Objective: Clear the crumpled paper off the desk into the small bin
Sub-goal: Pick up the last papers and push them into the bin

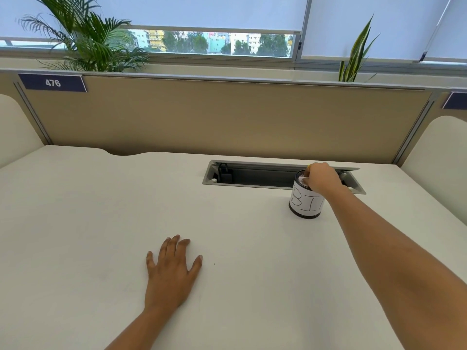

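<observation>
The small bin point(304, 204) is a dark round can wrapped in white paper with "BI" hand-written on it; it stands on the white desk point(101, 223) at the right, just in front of the cable tray. My right hand point(322, 179) reaches over its mouth, fingers curled down onto a bit of crumpled white paper point(302, 179) at the rim. Whether the fingers still grip the paper is hard to tell. My left hand point(171, 271) lies flat on the desk, palm down, fingers spread, holding nothing.
A recessed grey cable tray point(252, 176) with a black plug inside runs behind the bin. A beige partition point(227, 117) labelled 476 closes off the back of the desk, with plants and a window beyond it.
</observation>
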